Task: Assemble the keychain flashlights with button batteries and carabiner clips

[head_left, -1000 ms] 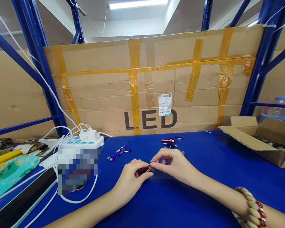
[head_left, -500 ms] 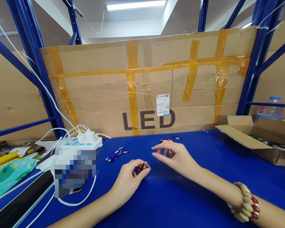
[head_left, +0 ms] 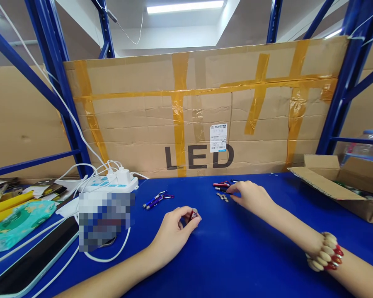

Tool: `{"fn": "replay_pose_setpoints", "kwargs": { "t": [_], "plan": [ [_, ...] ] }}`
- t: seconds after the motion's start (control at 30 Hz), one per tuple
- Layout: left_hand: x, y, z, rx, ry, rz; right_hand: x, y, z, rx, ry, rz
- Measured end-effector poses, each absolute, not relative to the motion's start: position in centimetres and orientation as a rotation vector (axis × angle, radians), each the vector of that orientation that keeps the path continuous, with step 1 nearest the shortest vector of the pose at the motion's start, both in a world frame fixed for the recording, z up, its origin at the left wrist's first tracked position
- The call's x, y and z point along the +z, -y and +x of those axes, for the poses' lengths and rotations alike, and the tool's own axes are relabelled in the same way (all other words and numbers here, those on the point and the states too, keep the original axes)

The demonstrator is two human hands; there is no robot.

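Note:
My left hand is closed around a small dark red metal tube, its round silvery end tilted up between thumb and fingers. The hand rests low over the blue tabletop. Farther out, my right hand reaches across with thumb and index finger slightly apart. Its fingertips are at the end of a slim black piece, and whether they touch it is unclear. Beside that piece lies a red pen-like light. Several small button cells are scattered just left of my right thumb.
Two blue and purple pen lights with clips lie left of centre. A white power strip with cables stands at the back left, near a dark-screened device. An opened cardboard box is at the right. A cardboard wall closes the back.
My right hand has moved outward to the red and black pieces, uncovering the button cells. My left hand still holds the tube. The view has shifted slightly.

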State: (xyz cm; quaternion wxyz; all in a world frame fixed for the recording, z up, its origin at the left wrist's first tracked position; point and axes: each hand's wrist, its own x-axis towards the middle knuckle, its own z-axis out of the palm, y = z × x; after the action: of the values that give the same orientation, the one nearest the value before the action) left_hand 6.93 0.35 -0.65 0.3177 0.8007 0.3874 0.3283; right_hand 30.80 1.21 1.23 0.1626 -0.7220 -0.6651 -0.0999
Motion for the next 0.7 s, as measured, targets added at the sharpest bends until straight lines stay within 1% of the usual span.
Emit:
{"fn": "replay_pose_setpoints", "kwargs": {
  "t": [0.27,0.7],
  "plan": [
    [-0.7,-0.3,6.9,0.871,-0.978,2.068,1.6,-1.4,32.4,-0.316,1.893,-2.281],
    [-0.9,-0.3,6.7,0.904,-0.954,2.068,1.2,-1.3,31.3,-0.322,1.857,-2.284]
  ]
}}
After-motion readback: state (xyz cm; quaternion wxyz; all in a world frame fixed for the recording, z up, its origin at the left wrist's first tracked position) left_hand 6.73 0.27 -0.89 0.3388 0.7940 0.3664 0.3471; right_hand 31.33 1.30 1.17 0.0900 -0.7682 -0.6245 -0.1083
